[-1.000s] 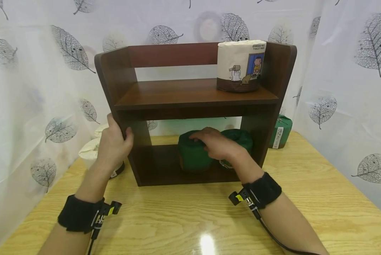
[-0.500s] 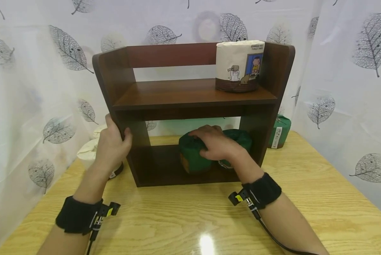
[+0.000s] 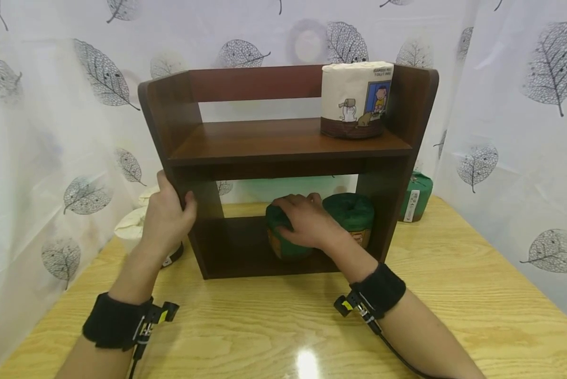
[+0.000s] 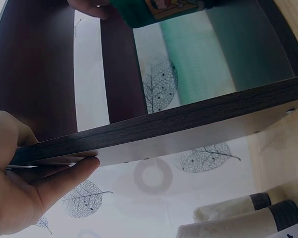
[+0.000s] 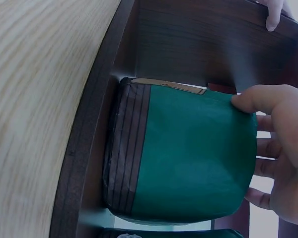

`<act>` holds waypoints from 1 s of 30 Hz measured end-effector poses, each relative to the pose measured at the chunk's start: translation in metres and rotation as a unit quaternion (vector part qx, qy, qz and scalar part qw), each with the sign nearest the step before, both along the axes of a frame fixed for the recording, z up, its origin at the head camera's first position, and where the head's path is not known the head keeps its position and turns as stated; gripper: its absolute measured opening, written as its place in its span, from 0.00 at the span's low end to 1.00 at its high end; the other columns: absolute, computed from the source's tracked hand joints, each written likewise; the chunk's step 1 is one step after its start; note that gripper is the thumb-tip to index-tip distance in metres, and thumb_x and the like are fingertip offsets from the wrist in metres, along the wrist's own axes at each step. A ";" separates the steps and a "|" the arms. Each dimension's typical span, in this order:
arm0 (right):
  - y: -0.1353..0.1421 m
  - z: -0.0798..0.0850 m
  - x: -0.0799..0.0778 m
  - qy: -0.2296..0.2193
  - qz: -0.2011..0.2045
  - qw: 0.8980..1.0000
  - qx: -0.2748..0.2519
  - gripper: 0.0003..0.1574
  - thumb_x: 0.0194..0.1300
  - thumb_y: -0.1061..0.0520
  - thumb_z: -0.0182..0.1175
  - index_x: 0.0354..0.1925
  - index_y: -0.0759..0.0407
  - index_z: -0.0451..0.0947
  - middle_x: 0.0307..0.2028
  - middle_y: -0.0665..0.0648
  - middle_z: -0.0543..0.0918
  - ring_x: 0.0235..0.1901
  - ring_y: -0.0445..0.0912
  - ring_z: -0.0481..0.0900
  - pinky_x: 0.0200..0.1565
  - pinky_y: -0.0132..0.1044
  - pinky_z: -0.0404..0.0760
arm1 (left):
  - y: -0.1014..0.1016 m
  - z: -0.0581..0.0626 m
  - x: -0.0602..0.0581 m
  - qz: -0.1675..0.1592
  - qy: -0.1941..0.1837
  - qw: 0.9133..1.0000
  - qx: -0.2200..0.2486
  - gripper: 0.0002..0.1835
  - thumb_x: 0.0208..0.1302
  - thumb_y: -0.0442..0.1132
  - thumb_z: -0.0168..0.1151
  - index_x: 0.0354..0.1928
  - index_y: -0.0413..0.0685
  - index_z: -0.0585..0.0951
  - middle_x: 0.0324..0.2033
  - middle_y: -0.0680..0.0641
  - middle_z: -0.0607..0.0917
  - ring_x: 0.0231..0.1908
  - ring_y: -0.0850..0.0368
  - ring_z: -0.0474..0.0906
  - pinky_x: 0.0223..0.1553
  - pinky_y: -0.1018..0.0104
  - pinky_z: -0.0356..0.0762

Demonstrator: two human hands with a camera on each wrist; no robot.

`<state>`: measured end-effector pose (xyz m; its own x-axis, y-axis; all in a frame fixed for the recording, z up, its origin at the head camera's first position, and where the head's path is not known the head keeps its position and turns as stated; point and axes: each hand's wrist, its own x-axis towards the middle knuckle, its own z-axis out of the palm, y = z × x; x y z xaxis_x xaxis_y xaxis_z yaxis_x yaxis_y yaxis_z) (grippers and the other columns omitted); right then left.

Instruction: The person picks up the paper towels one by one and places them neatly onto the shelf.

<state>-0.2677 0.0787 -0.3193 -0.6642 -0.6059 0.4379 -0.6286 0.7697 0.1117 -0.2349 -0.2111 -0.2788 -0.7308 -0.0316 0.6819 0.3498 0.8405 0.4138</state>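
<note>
A dark brown wooden shelf (image 3: 290, 153) stands on the table. My left hand (image 3: 171, 210) grips the front edge of its left side panel, thumb inside and fingers outside. On the lower board my right hand (image 3: 307, 218) holds a green-wrapped toilet roll (image 5: 193, 153) by its top, thumb at the near edge and fingers on the far side. That roll stands upright with a brown band at its base. Just right of it sits a second green toilet roll (image 3: 356, 213), partly hidden by my right wrist. A cream toilet roll (image 3: 349, 97) with cartoon pictures stands at the right of the upper board.
Cream rolls (image 3: 133, 226) stand on the table left of the shelf, partly behind my left arm. Another green roll (image 3: 416, 197) with a white label stands behind the shelf's right side. A leaf-patterned curtain (image 3: 75, 147) hangs around the table (image 3: 264, 326).
My right hand has shifted left over the held green roll, which has turned so its brown picture shows at the left. More of the second green roll is visible. My left hand keeps its grip.
</note>
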 end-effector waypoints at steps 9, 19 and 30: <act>0.009 0.006 -0.002 -0.090 0.019 0.995 -0.023 0.32 0.63 0.53 0.54 0.64 0.46 0.60 0.60 0.51 0.69 0.57 0.48 0.66 0.50 0.52 0.58 | 0.000 0.000 0.001 0.001 -0.002 1.000 0.003 0.25 0.60 0.41 0.48 0.54 0.34 0.56 0.21 0.31 0.75 0.24 0.36 0.75 0.22 0.44 0.73; 0.027 0.018 -0.005 -0.170 0.016 0.985 -0.037 0.36 0.61 0.65 0.53 0.65 0.45 0.60 0.52 0.48 0.73 0.55 0.46 0.66 0.56 0.54 0.54 | 0.001 0.001 0.000 0.003 -0.002 1.000 0.004 0.26 0.60 0.42 0.48 0.55 0.34 0.56 0.22 0.31 0.75 0.25 0.35 0.75 0.22 0.44 0.73; 0.038 0.023 -0.005 -0.152 -0.006 0.988 -0.029 0.35 0.53 0.75 0.50 0.51 0.42 0.75 0.54 0.47 0.76 0.55 0.48 0.69 0.62 0.61 0.42 | 0.001 0.000 0.000 -0.004 0.005 1.000 0.002 0.25 0.59 0.41 0.48 0.54 0.34 0.56 0.21 0.32 0.75 0.22 0.37 0.75 0.21 0.45 0.73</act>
